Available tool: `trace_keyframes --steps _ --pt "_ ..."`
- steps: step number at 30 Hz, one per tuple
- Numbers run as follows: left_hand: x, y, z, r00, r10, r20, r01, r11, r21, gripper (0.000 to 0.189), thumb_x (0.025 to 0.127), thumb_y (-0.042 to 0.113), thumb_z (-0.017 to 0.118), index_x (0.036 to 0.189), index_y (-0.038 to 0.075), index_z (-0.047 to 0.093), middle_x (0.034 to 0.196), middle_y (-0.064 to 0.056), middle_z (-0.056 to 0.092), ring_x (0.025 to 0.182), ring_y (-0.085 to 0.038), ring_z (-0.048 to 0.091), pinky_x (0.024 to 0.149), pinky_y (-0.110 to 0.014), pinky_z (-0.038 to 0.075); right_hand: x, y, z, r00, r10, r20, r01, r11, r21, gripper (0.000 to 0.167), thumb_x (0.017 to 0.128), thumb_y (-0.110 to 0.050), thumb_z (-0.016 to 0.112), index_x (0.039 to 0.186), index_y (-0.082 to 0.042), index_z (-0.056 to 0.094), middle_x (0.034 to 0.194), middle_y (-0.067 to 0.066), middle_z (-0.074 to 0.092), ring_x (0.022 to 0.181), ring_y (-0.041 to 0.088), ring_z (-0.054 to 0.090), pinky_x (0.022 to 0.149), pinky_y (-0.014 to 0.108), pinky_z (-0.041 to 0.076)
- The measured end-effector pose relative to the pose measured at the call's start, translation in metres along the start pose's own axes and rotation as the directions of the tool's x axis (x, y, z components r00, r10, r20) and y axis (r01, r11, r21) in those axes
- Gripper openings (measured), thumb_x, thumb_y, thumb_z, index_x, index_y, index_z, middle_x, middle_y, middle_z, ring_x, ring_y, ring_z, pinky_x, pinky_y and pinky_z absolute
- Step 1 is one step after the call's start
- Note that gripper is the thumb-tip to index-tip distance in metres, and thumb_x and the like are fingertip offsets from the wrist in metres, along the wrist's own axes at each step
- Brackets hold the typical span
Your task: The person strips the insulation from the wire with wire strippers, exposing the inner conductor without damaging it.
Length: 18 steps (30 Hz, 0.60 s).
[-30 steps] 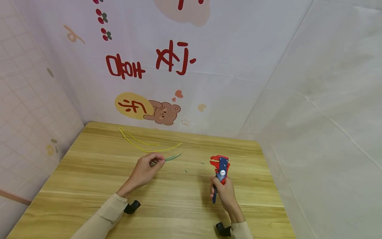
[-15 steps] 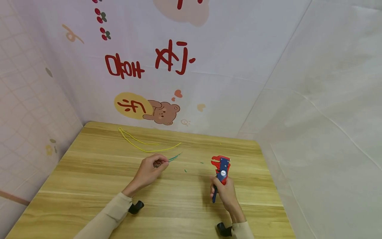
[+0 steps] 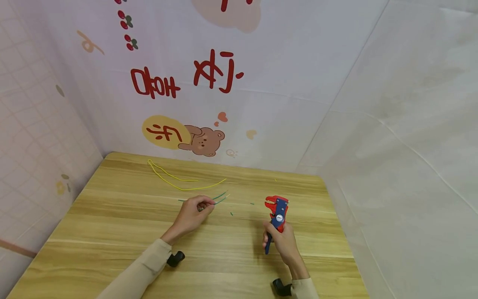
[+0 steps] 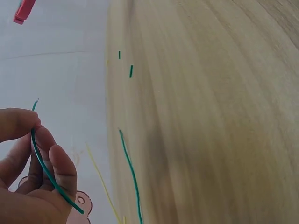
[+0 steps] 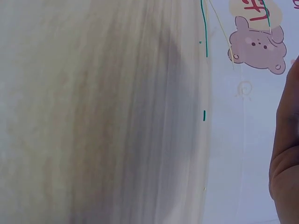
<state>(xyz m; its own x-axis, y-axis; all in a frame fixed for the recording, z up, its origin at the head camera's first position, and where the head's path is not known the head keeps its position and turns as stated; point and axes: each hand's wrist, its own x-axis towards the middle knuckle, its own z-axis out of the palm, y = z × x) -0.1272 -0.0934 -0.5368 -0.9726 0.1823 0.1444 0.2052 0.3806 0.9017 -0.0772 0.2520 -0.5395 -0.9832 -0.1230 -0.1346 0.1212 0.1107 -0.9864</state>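
Observation:
My left hand point(image 3: 193, 211) pinches a short green wire point(image 4: 49, 175) between thumb and fingertips. The wire's bare end point(image 3: 228, 195) points right, past the fingertips. Behind that hand a second green wire point(image 4: 133, 175) lies on the table, partly hidden by the hand in the head view. On the right, my right hand point(image 3: 281, 241) grips a red and blue wire stripper point(image 3: 278, 209) by its handles, its red jaws upward and apart, with no wire in them. Only the red tip point(image 4: 22, 13) of the stripper shows in the left wrist view.
A bent yellow wire point(image 3: 169, 182) lies near the table's back edge. Small green offcuts point(image 3: 231, 214) are between the hands, and a tiny yellow bit point(image 3: 276, 180) is farther back. Printed cloth walls point(image 3: 276, 124) enclose the wooden table point(image 3: 224, 257).
My left hand has moved to the right with the green wire. The other green wire on the table now shows on both sides of that hand. My right hand and the stripper have barely moved.

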Motion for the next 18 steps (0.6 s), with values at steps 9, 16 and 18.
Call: trace_keyframes --steps 9,16,18 --pt "0.003 -0.006 0.007 1.000 0.007 -0.014 -0.007 1.000 0.013 0.009 0.106 0.008 0.078 0.111 0.011 0.085 0.100 -0.003 0.082 0.090 -0.009 0.071 0.084 -0.024 0.058 0.000 0.003 -0.002 0.999 0.017 0.028 -0.018 1.000 0.012 0.039 0.115 -0.023 0.067 0.109 0.015 0.058 0.068 0.002 0.070 0.057 0.016 0.072 0.064 0.040 0.068" --pt "0.007 -0.009 0.013 1.000 -0.024 -0.004 0.024 0.999 0.021 0.012 0.107 0.007 0.077 0.116 0.004 0.085 0.102 -0.005 0.083 0.093 -0.014 0.074 0.083 -0.024 0.059 -0.001 0.004 -0.004 0.998 0.042 0.040 -0.043 0.999 0.013 0.040 0.116 -0.021 0.066 0.110 0.017 0.058 0.070 0.003 0.070 0.059 0.017 0.074 0.066 0.041 0.069" --pt "0.008 -0.009 0.014 0.999 -0.034 0.000 0.034 0.999 0.026 0.012 0.107 0.007 0.077 0.116 0.004 0.084 0.103 -0.005 0.083 0.094 -0.015 0.075 0.084 -0.024 0.059 -0.001 0.004 -0.005 0.997 0.054 0.049 -0.055 0.998 0.010 0.037 0.116 -0.020 0.066 0.110 0.016 0.058 0.071 0.003 0.071 0.061 0.018 0.075 0.068 0.042 0.069"
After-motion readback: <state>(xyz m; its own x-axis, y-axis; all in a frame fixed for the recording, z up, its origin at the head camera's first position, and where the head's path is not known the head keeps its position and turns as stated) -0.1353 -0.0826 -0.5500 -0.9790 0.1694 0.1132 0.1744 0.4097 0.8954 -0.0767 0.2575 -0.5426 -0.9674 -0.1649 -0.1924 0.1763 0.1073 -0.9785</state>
